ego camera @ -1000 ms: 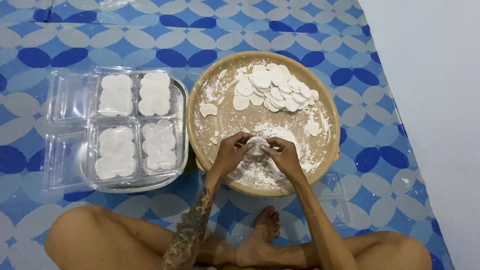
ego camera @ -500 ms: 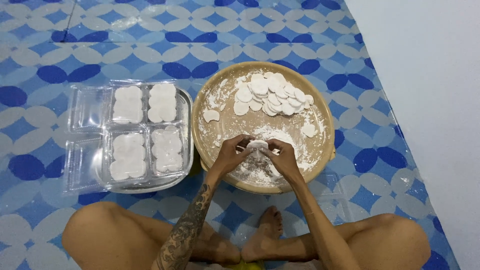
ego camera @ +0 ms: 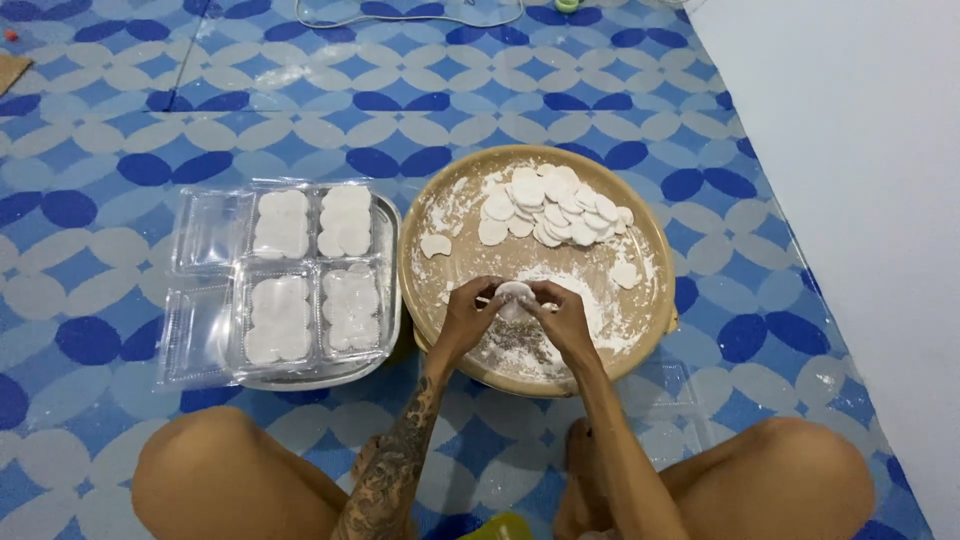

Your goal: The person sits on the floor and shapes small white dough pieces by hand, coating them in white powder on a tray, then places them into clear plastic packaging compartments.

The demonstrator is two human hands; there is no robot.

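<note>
Both hands sit in same spot as before, only view slides a bit. My left hand [ego camera: 468,318] and right hand [ego camera: 562,322] pinch dough piece [ego camera: 516,296] between fingertips, over floury round tray [ego camera: 432,290]. I think I am shaping now. Pile of flat dough rounds [ego camera: 552,205] sits beyond hands. Next needs soft press, even edge.

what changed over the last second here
Little changed. Both hands, left hand and right hand, keep pinching the same white dough piece over the floured round tray. The stacked discs and filled plastic boxes stayed put; only the view shifted.
</note>
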